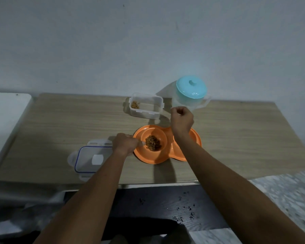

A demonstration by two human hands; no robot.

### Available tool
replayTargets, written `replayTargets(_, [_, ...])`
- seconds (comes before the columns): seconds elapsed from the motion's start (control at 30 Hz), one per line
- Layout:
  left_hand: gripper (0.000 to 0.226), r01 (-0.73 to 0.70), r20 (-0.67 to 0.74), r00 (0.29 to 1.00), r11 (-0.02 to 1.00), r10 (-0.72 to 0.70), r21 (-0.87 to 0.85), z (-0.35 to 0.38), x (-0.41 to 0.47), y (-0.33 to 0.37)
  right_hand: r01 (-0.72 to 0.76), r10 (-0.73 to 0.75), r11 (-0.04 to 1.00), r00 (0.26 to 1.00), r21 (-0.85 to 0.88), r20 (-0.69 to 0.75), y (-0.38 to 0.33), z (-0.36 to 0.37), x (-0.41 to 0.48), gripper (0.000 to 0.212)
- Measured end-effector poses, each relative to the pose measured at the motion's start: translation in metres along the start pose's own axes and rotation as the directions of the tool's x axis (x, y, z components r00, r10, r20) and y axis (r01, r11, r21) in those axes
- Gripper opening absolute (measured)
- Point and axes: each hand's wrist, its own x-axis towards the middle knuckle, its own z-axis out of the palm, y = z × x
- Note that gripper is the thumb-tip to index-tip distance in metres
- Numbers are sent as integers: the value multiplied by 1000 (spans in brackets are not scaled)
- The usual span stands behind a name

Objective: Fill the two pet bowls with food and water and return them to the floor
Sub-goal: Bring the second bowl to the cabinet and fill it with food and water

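Both my hands are out over the wooden surface (69, 124). My left hand (124, 144) sits at the left rim of the orange double pet bowl (148, 158), fingers curled round a small pale scoop (142, 143) whose tip points into the left hollow. A heap of brown kibble (153, 143) lies in that hollow. My right forearm crosses the right hollow and covers most of it, so I cannot tell what it holds.

My right hand (181, 120) is raised beyond the bowl, just in front of the clear jug (199, 103) with its teal lid (191, 88) on. Its fingers are curled inward, and I cannot tell whether they grip anything or touch the jug.

The bowl lies flat near the front middle of the surface. Behind it, by the wall and just left of the jug, stands a clear plastic container (144, 114), open, with a little leftover food (135, 104) in its left corner. Its blue-edged container lid (86, 160) lies flat at the front left, partly under my left forearm.
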Motion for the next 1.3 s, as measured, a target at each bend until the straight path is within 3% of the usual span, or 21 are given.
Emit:
replayTargets(0.13, [29, 8, -28, 1000, 1000, -7, 21, 7, -5, 7, 137, -139, 990, 967, -22, -216, -17, -29, 19, 7])
replayTargets(0.23, [28, 28, -50, 998, 1000, -28, 5, 12, -6, 6, 208, -217, 976, 924, -62, -314, -35, -50, 48, 21])
replayTargets(0.3, [27, 20, -95, 995, 1000, -18, 19, 17, -10, 5, 173, -195, 979, 948, -108, -251, -43, -61, 70, 32])
replayTargets(0.4, [27, -44, -167, 984, 996, 56, 72, 29, -14, 3, 36, -44, 972, 999, -233, -26, -42, -68, 98, 46])
replayTargets(0.5, [48, -76, -247, 963, 990, 104, 122, 43, -18, 2, -18, 50, 977, 988, -211, 149, -38, -73, 111, 49])
replayTargets(0.63, [49, -54, -328, 942, 996, 77, 77, 56, -24, 2, -32, 66, 982, 982, -187, 177, -28, -81, 118, 42])
replayTargets(0.83, [48, -46, -376, 923, 995, 78, 93, 61, -26, 1, -212, 218, 976, 914, -57, 341, -25, -85, 121, 41])
replayTargets(0.9, [40, -64, -380, 920, 992, 100, 108, 63, -28, 1, -275, 252, 961, 896, 10, 366, -24, -84, 117, 40])
replayTargets(1.03, [33, -75, -380, 919, 993, 106, 95, 62, -28, 0, -331, 277, 936, 902, 118, 332, -20, -82, 105, 65])
replayTargets(1.17, [48, -63, -366, 927, 996, 83, 67, 60, -27, -2, -309, 276, 937, 941, 162, 198, -12, -91, 96, 43])
replayTargets(1.3, [50, -76, -361, 926, 992, 108, 101, 59, -31, 0, -311, 287, 931, 947, 191, 144, -9, -119, 84, 57])
